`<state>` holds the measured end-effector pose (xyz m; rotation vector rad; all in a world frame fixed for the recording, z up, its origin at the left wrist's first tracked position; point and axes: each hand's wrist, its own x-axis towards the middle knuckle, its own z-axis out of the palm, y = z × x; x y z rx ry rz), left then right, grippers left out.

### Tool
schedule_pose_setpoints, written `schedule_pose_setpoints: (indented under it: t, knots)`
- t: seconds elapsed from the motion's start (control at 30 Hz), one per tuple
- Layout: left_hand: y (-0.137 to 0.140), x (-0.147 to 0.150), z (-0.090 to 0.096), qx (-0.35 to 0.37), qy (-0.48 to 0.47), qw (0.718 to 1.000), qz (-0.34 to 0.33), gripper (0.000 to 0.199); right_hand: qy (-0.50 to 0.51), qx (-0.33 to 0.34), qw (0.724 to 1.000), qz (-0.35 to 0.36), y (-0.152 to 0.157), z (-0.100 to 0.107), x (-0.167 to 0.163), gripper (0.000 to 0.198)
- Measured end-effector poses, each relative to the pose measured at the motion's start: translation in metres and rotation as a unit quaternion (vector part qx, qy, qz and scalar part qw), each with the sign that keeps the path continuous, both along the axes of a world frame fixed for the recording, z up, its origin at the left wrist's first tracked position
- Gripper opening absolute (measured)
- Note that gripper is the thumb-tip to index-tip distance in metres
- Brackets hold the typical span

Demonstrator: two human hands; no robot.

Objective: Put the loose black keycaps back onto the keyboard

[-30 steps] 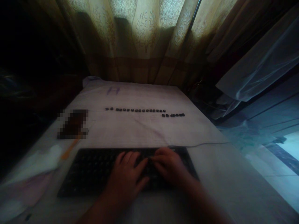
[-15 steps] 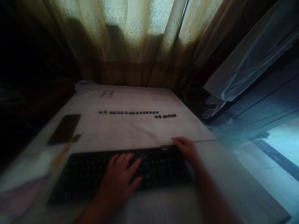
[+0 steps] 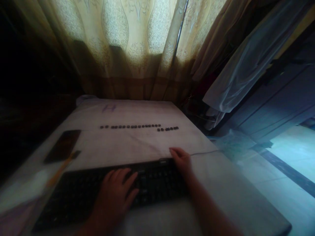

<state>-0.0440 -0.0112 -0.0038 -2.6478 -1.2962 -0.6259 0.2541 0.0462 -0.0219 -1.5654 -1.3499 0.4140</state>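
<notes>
A black keyboard (image 3: 157, 186) lies across the near part of the table. My left hand (image 3: 115, 186) rests over its middle, palm down, with fingers spread on the keys. At the keyboard's far right corner is my right hand (image 3: 181, 160); its fingers are pressed together and point left, just past the far edge. Whatever they may hold is too blurred to make out. Beyond the keyboard, several small dark keycaps (image 3: 132, 126) stand in a long row, with a shorter row (image 3: 167, 129) offset to the right and slightly nearer me.
A dark phone-like slab (image 3: 63, 146) lies on the left of the table (image 3: 137, 150), beside a yellow-handled tool (image 3: 60, 170). A cable (image 3: 204, 152) runs right from the keyboard. Curtains (image 3: 137, 59) hang behind the table, and white cloth (image 3: 228, 88) hangs at the right.
The camera view has shifted, so the table and its things appear lower and farther left. Both hands keep about the same places on the keyboard.
</notes>
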Motion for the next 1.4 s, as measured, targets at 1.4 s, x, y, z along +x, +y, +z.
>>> schedule_pose_setpoints:
  t: [1.4]
  knots:
    - [0.007, -0.001, -0.011, -0.021, -0.038, 0.999, 0.001, 0.038, -0.414, -0.077, 0.899, 0.124, 0.084, 0.052, -0.034, 0.022]
